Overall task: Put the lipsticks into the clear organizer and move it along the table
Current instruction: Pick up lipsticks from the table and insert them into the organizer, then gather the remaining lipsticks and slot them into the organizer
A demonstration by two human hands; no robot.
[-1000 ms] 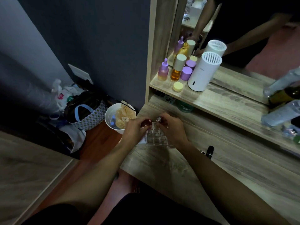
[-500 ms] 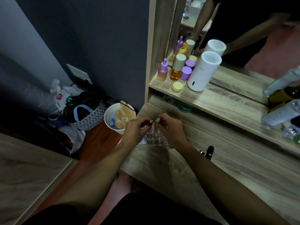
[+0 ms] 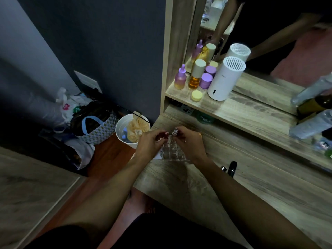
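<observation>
Clear organizer (image 3: 172,151) sits near the table's (image 3: 269,203) left edge. Left hand (image 3: 150,145) pinches a red lipstick (image 3: 166,133), right hand (image 3: 191,143) a silver one (image 3: 174,131), above its cells; a misaligned tube could tip the light organizer off the edge.

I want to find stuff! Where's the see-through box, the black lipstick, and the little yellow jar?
clear organizer (image 3: 173,153), head view, front grid cells.
black lipstick (image 3: 232,168), head view, middle of tube.
yellow jar (image 3: 196,95), head view, lid top.

Table (image 3: 269,194) — matt grained wood; organizer (image 3: 172,151) — clear glossy plastic; black lipstick (image 3: 232,168) noted as glossy.
</observation>
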